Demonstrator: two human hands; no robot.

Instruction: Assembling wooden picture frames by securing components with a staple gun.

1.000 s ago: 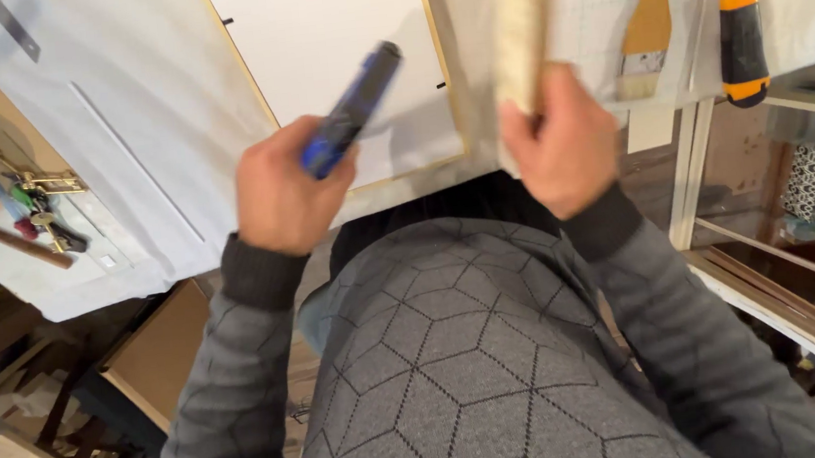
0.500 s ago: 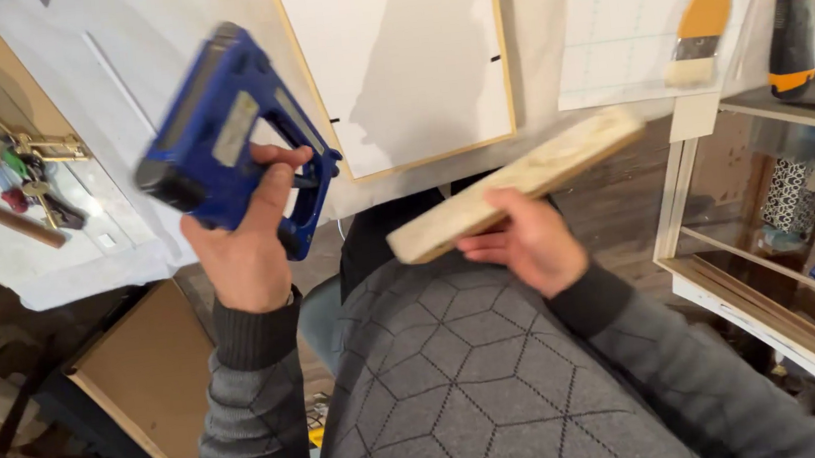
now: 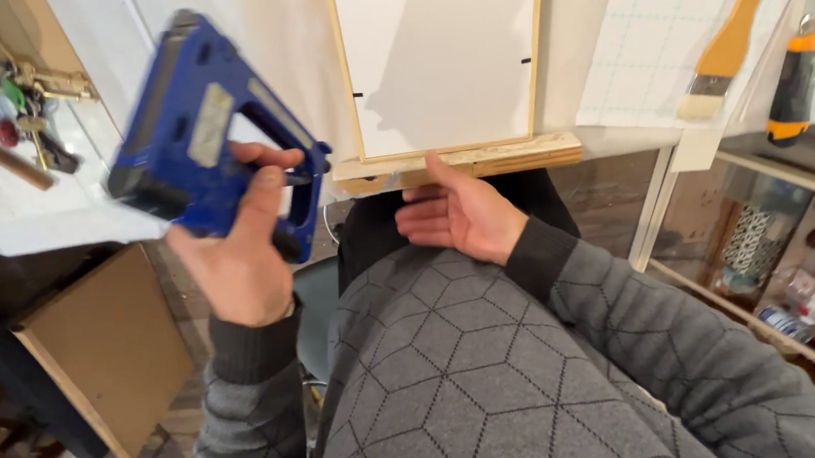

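Observation:
My left hand [image 3: 235, 251] grips a blue staple gun [image 3: 204, 129] by its handle, raised at the left over the table edge. A wooden block [image 3: 461, 163] lies along the near edge of the table, just below a wood-framed white panel [image 3: 440, 52]. The fingers of my right hand [image 3: 456, 214] are spread under the block, palm up, with the thumb touching its underside. I cannot tell whether the block rests on the table or on the hand.
A wide brush with a yellow handle [image 3: 733, 38] and an orange-and-black utility knife [image 3: 794, 82] lie at the right. Keys and pens [image 3: 27, 106] lie at the left. A brown board [image 3: 106, 353] leans below the table; shelves [image 3: 800, 271] stand at the right.
The staple gun has swung up and been turned in my left hand. My right hand carried the wooden block down and set it flat along the table edge below the panel.

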